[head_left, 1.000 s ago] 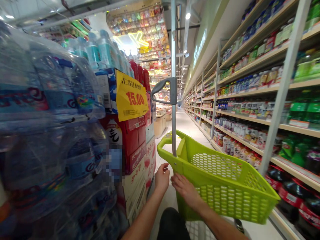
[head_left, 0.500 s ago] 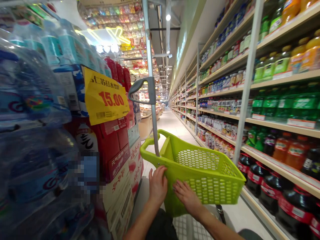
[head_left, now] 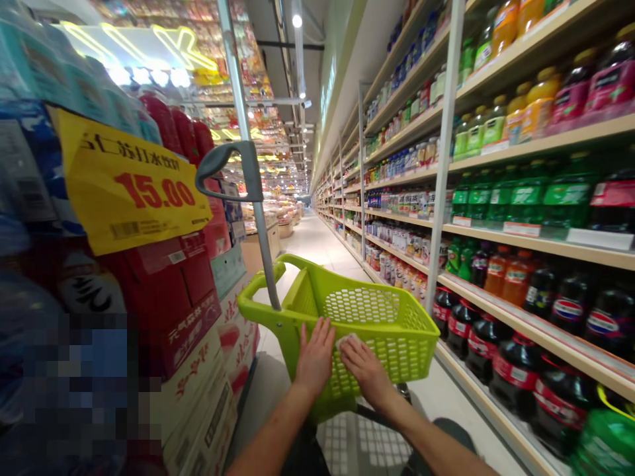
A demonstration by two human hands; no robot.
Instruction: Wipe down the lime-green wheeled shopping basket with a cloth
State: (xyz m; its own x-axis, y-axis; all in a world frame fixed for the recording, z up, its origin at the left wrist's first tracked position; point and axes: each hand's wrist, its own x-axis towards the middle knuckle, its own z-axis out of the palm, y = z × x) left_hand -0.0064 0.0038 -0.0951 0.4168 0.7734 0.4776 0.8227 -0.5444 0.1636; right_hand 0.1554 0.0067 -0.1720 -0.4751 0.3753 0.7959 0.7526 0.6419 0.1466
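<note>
A bright green plastic cart basket (head_left: 397, 334) with holed sides stands in front of me, on an upright metal pole (head_left: 268, 258) with a grey handle (head_left: 231, 172). My left hand (head_left: 315, 356) rests on the near side of the basket, its fingers stretched upward. To its right, my right hand (head_left: 366, 371) has its fingers bent, pressing a small whitish tissue (head_left: 342, 342) against the perforated side just under the rim. The tissue is mostly hidden by the fingers.
Shelves of bottled drinks (head_left: 520, 192) run along the right, with large dark cola bottles (head_left: 516, 363) at the bottom. On the left are stacked drink cartons (head_left: 163, 297) and a yellow price sign (head_left: 139, 188). A pale floor aisle (head_left: 317, 235) runs ahead.
The view has shifted right, so the basket appears farther left. My left hand has flattened its fingers on the basket side; my right hand has moved up toward the rim, its fingers now bent.
</note>
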